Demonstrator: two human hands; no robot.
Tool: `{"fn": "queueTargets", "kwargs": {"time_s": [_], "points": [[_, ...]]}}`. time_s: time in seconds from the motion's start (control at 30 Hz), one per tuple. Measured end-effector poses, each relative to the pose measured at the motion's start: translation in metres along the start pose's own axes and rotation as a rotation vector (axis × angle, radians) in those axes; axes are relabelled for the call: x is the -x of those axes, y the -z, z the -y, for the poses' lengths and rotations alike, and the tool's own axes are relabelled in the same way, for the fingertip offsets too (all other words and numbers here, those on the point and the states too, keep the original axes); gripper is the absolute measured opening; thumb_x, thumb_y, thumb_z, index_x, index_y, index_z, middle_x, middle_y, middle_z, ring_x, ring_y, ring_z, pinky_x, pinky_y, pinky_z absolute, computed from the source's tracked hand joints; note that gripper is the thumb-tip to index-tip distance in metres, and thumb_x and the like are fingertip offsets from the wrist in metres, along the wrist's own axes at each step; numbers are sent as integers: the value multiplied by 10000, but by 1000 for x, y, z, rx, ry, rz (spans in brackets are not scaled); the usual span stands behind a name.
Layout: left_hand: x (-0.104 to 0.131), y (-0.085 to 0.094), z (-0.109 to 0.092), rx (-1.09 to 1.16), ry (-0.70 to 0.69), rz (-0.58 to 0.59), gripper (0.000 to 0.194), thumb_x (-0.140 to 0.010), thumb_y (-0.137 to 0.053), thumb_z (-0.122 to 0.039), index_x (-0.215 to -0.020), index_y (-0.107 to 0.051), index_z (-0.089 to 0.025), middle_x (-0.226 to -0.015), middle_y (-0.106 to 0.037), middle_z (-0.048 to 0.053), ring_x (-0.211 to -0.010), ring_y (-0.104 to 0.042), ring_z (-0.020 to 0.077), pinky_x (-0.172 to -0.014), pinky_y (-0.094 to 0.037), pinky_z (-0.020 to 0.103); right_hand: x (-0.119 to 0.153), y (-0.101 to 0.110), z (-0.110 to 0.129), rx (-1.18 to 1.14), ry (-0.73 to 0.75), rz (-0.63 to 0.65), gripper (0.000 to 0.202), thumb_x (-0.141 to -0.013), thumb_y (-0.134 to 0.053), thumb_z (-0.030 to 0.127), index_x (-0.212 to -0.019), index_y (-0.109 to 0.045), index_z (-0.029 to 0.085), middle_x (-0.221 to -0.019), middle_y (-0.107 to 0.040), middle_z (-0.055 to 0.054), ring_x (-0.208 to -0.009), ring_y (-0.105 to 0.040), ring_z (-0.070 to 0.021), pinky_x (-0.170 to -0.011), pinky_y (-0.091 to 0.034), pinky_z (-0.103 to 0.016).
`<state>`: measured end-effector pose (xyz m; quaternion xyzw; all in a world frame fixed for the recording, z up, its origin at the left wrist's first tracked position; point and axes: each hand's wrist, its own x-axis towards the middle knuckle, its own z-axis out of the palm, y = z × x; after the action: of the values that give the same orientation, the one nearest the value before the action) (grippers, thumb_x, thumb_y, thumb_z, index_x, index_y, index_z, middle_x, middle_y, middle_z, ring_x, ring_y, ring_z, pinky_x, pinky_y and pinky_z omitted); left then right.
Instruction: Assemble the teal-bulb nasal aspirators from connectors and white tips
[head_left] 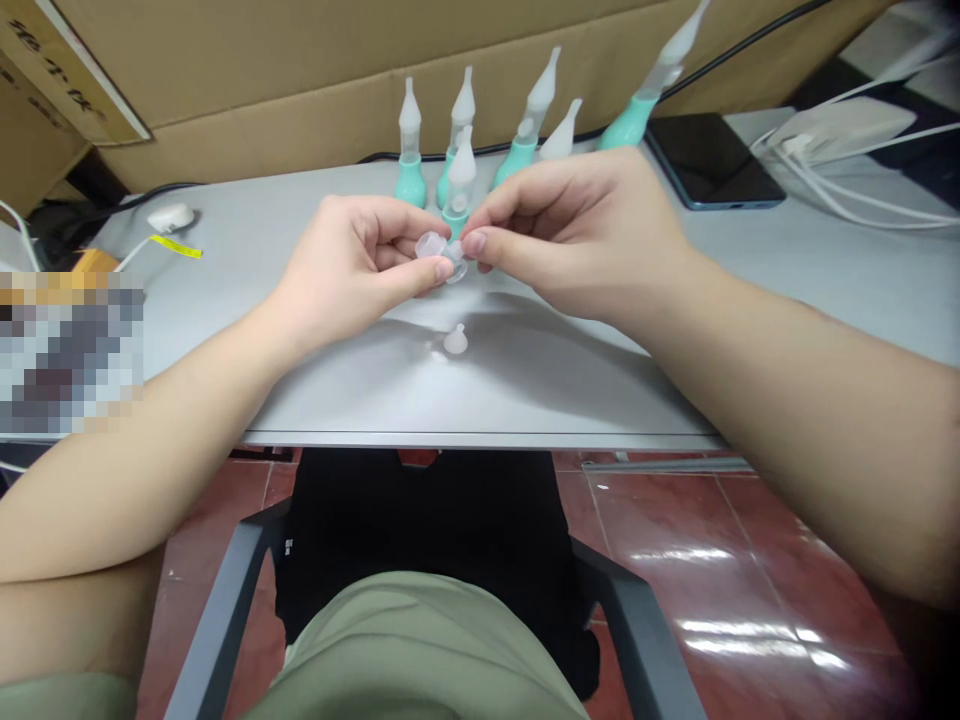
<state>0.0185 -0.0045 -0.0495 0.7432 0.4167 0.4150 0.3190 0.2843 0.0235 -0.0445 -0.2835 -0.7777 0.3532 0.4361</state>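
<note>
My left hand (375, 250) pinches a small clear plastic tube piece (430, 246) between thumb and fingers above the table. From the right, the thumb and forefinger of my right hand (570, 225) close at the other end of this piece; what exactly they grip is too small to tell. Below the hands a small translucent white cone-shaped tip (456, 340) stands on the table. Just behind them is a nasal aspirator (462, 165) with a teal bulb and white tip, its lower part partly covered by the fingers.
Several more teal-bulb aspirators (410, 180) stand along the cardboard wall (300, 120). A dark phone (720, 160) lies at the right, near white cables and a white adapter (840, 130). A white plug-like piece (171, 217) is at the left. The table's front edge (480, 439) faces me.
</note>
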Motion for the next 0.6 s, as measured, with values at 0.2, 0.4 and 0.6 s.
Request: {"fn": "queueTargets", "kwargs": {"time_s": [0.2,0.4,0.6], "points": [[-1,3,0,37,-10,29,239,-994,-1038,-336,-1191,-974,-215,-1080,-920,68,-970,-920,269,-877,-823,424,-1,-3,-5,111,-16,106,246,-1210,-809,278,-991,-699,250,-901,-631,-20,-839,-532,-204,-866,-541,-404],[-3,9,-4,-59,-125,44,325,-1043,-1029,-507,-1229,-1000,-242,-1089,-907,71,-946,-848,262,-911,-762,469,-3,-3,-12,95,-65,172,331,-1310,-722,477,-1073,-600,280,-958,-594,-20,-887,-540,-231,-947,-605,-406],[-4,17,-12,-270,-226,51,393,-1088,-979,-566,-1322,-966,-251,-1183,-913,80,-961,-752,257,-865,-649,483,-4,-8,-3,-5,-109,150,430,-1296,-794,556,-1069,-548,286,-926,-575,-19,-909,-556,-228,-943,-561,-385]]}}
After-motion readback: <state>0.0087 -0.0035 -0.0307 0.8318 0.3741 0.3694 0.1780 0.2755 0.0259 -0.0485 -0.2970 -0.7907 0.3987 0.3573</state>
